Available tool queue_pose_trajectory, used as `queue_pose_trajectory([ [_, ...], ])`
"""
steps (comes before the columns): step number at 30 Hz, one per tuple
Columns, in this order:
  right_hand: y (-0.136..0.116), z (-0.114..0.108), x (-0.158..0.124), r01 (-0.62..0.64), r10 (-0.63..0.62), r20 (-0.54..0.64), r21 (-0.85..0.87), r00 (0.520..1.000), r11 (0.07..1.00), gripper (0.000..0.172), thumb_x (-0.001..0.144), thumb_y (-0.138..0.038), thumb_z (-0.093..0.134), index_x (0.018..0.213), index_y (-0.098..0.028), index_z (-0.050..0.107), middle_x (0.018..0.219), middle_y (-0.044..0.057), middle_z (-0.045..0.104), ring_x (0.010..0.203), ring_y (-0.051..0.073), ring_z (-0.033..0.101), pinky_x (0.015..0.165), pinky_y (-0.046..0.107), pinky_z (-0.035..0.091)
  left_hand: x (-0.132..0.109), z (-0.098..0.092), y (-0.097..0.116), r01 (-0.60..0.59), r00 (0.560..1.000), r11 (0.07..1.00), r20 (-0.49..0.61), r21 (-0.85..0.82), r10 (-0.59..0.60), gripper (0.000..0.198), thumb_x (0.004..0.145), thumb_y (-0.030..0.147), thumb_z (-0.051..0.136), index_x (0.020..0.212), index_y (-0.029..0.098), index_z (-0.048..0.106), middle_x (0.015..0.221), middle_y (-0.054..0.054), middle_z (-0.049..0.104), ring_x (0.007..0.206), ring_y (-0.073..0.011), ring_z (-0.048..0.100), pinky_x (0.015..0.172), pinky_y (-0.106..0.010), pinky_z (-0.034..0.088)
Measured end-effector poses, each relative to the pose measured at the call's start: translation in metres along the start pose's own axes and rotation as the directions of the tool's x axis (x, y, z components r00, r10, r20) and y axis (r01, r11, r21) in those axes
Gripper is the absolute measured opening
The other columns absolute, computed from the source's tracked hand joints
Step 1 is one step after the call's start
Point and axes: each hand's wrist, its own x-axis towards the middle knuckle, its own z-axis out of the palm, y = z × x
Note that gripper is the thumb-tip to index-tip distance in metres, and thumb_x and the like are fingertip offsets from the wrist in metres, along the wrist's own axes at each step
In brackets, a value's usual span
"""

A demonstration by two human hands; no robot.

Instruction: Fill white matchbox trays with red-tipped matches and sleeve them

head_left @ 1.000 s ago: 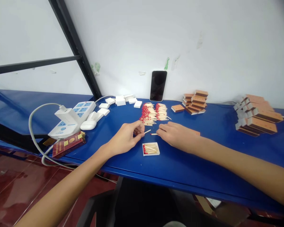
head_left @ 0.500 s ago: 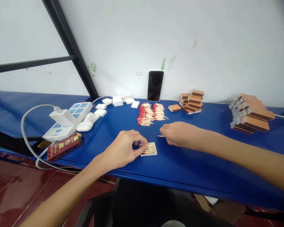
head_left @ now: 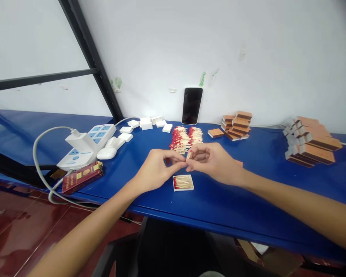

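Between the fingertips of my right hand are a few red-tipped matches, held upright. My left hand meets it there, thumb and forefinger pinched at the lower end of the same matches. Just below both hands lies a white matchbox tray, with matches in it, red heads to the left. Behind my hands two heaps of loose matches rest side by side, partly covered by my right hand. An orange piece, probably a matchbox sleeve, peeks out behind my right wrist.
White trays lie at the back left, near a power strip, a white earbud case and a dark red box. A phone leans on the wall. Matchboxes are piled behind, with sleeves stacked far right.
My left hand has left the tray and risen to meet my right hand. My right hand has turned and come left, with matches now upright in its fingers.
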Motion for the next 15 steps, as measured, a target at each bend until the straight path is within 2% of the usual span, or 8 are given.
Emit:
queue_pose_trajectory([
  [3, 0.001, 0.008, -0.006, -0.027, 0.028, -0.014, 0.076, 1.0, 0.997, 0.013, 0.077, -0.027, 0.072, 0.079, -0.018, 0.062, 0.073, 0.001, 0.069, 0.074, 0.017, 0.071, 0.071, 0.029, 0.056, -0.013, 0.002, 0.003, 0.028, 0.999, 1.0, -0.026, -0.003, -0.028, 0.012, 0.09, 0.025, 0.064, 0.087, 0.019, 0.074, 0.083, 0.0, 0.074, 0.074, -0.0137, 0.065, 0.068, -0.024, 0.05],
  [5, 0.002, 0.012, -0.009, -0.025, 0.028, -0.032, 0.111, 0.999, 0.993, 0.015, 0.077, -0.029, 0.073, 0.078, -0.018, 0.063, 0.074, 0.0, 0.069, 0.072, 0.016, 0.07, 0.07, 0.029, 0.057, -0.019, 0.005, 0.005, -0.002, 1.0, 1.0, -0.03, 0.019, 0.002, 0.006, 0.088, 0.023, 0.067, 0.086, 0.019, 0.07, 0.078, 0.001, 0.071, 0.069, -0.0123, 0.063, 0.065, -0.023, 0.05],
  [9, 0.0, 0.016, -0.014, 0.005, 0.005, -0.06, 0.166, 0.998, 0.986, 0.014, 0.08, -0.031, 0.072, 0.08, -0.019, 0.064, 0.077, 0.001, 0.069, 0.074, 0.016, 0.069, 0.07, 0.03, 0.058, -0.026, 0.012, 0.009, -0.076, 0.987, 0.991, -0.131, 0.109, 0.09, 0.004, 0.087, 0.02, 0.068, 0.083, 0.019, 0.068, 0.076, 0.002, 0.07, 0.067, -0.0116, 0.063, 0.062, -0.022, 0.048],
  [11, -0.003, 0.016, -0.017, 0.012, -0.008, -0.035, 0.126, 0.999, 0.992, 0.013, 0.08, -0.03, 0.071, 0.081, -0.019, 0.065, 0.078, 0.001, 0.07, 0.075, 0.017, 0.069, 0.071, 0.03, 0.058, -0.029, 0.014, 0.008, -0.071, 0.986, 0.993, -0.142, 0.096, 0.084, 0.003, 0.089, 0.02, 0.066, 0.09, 0.02, 0.069, 0.08, 0.002, 0.073, 0.07, -0.0125, 0.066, 0.062, -0.022, 0.049],
  [15, -0.003, 0.008, -0.016, 0.056, -0.058, -0.034, -0.059, 0.998, 0.997, 0.007, 0.081, -0.026, 0.067, 0.082, -0.019, 0.067, 0.082, 0.003, 0.072, 0.076, 0.017, 0.068, 0.073, 0.031, 0.057, -0.036, 0.014, 0.002, -0.017, 0.993, 0.998, -0.115, 0.059, 0.024, 0.012, 0.091, 0.021, 0.063, 0.099, 0.023, 0.072, 0.091, 0.0, 0.076, 0.079, -0.0163, 0.07, 0.064, -0.024, 0.053],
])
